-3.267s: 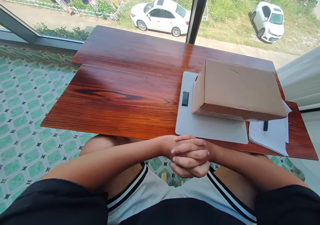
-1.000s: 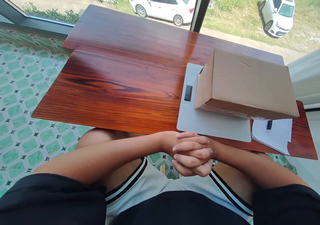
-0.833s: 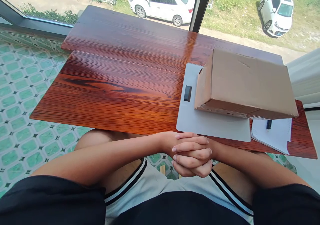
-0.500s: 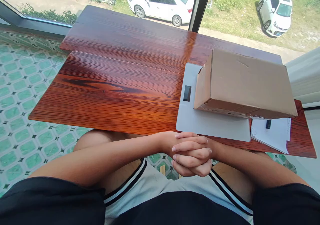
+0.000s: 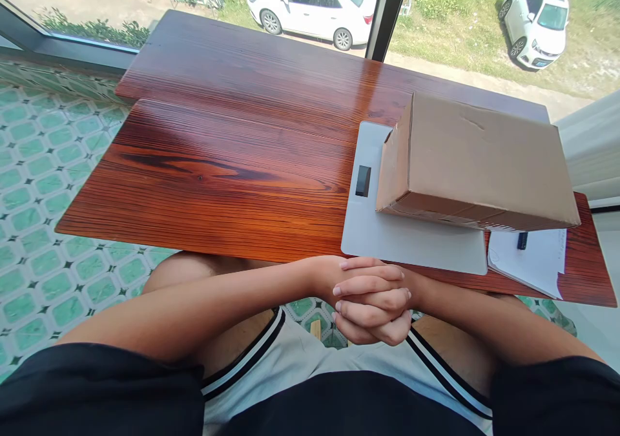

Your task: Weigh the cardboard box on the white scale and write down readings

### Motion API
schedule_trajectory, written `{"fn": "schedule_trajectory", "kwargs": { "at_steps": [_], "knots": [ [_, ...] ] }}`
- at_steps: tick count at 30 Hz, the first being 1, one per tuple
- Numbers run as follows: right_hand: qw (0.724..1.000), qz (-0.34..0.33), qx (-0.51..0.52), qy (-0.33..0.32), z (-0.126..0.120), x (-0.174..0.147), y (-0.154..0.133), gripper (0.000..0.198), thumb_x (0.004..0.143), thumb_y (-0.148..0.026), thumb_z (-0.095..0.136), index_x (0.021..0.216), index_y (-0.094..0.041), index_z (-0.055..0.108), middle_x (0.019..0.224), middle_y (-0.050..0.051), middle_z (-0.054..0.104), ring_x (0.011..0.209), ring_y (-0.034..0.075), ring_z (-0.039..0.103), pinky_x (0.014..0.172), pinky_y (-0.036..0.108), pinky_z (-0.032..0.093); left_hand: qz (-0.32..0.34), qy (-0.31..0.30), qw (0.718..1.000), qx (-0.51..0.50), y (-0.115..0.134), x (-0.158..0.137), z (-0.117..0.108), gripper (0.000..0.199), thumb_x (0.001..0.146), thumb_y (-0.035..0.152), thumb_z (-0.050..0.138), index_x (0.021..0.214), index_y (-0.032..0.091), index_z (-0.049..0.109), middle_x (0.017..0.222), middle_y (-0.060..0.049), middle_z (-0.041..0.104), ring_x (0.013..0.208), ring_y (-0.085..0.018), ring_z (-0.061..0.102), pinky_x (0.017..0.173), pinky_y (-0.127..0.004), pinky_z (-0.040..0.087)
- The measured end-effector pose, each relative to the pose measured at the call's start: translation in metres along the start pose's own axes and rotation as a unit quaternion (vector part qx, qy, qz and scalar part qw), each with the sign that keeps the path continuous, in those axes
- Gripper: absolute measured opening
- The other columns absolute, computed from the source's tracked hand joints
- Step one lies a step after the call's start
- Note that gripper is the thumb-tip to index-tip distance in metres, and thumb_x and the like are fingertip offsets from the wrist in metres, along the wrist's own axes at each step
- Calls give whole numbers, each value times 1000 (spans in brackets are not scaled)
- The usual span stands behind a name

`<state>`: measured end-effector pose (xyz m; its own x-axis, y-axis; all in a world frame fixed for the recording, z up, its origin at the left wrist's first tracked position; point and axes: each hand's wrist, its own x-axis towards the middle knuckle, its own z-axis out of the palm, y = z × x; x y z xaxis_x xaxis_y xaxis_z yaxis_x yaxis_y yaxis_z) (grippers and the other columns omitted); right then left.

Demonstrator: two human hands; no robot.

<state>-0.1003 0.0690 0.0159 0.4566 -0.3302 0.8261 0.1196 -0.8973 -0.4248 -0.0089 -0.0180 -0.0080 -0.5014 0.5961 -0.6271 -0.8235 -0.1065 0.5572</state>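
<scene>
My left hand [image 5: 330, 277] and my right hand [image 5: 391, 327] are clasped, with the fingers of one laced through those of the other. Nothing shows between them; the palms are hidden. They rest above my lap by the near edge of the dark red wooden table [image 5: 217, 184]. Close beyond them lies a flat pale scale [image 5: 411, 236] with a dark display [image 5: 363, 181]. A closed brown cardboard box [image 5: 484, 158] sits on the scale, covering much of it and overhanging its right side. Neither hand touches the box.
Right of the scale are sheets of white paper [image 5: 537, 265] with a small black object [image 5: 522, 241] on top, partly under the box's overhang. Behind the table stands a window with a dark frame post [image 5: 387, 22]. A pale curtain [image 5: 588, 145] hangs at the right.
</scene>
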Motion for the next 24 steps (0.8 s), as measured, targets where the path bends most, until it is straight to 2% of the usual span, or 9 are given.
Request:
{"fn": "schedule_trajectory", "kwargs": {
  "at_steps": [4, 7, 10, 13, 16, 18, 24],
  "knots": [
    [1000, 12, -3, -8, 0, 0, 1, 16, 88, -20, 66, 101, -30, 64, 93, 11, 64, 89, 34, 72, 72, 50, 64, 35, -5, 999, 32, 3, 0, -2, 50, 84, 55, 74, 50, 25, 53, 53, 4, 32, 48, -12, 47, 39, -16, 43],
    [1000, 9, 3, 6, 0, -1, 2, 14, 88, -21, 67, 99, -29, 64, 92, 12, 65, 89, 34, 72, 72, 50, 63, 82, 26, 982, 170, 6, 0, -6, 57, 84, 62, 70, 49, 25, 46, 52, 4, 26, 52, -14, 53, 41, -17, 46],
    [1000, -12, 4, -7, -1, -2, 3, 18, 86, -16, 67, 101, -25, 65, 92, 14, 64, 90, 37, 71, 72, 52, 63, 133, 81, 930, 334, 9, -1, -7, 59, 87, 69, 61, 50, 26, 43, 51, 3, 26, 56, -17, 58, 43, -20, 50],
    [1000, -18, 0, -10, -1, -3, 3, 21, 85, -14, 67, 104, -24, 66, 94, 15, 62, 90, 38, 71, 72, 53, 63, 184, 142, 870, 434, 8, -2, -6, 60, 89, 68, 55, 49, 26, 41, 52, 1, 29, 62, -19, 63, 46, -22, 53],
    [1000, -1, 15, 16, 2, -4, 5, 15, 86, -20, 68, 99, -27, 67, 92, 12, 63, 89, 36, 71, 73, 51, 63, 224, 190, 829, 476, 7, -5, -3, 56, 89, 63, 56, 50, 26, 42, 54, -1, 36, 67, -21, 65, 48, -24, 55],
    [999, 16, 27, 29, 4, -5, 6, 11, 87, -24, 68, 97, -29, 67, 91, 10, 64, 89, 35, 72, 73, 49, 63, 243, 216, 813, 483, 6, -6, -1, 52, 87, 61, 58, 50, 27, 45, 57, -2, 41, 69, -22, 66, 48, -25, 55],
    [999, 14, 33, 34, 6, -6, 8, 11, 86, -24, 69, 96, -29, 67, 90, 10, 63, 89, 34, 72, 74, 47, 63, 267, 260, 801, 468, 5, -11, 5, 44, 83, 61, 63, 53, 30, 55, 62, -4, 50, 70, -23, 68, 44, -25, 53]
  ]
}}
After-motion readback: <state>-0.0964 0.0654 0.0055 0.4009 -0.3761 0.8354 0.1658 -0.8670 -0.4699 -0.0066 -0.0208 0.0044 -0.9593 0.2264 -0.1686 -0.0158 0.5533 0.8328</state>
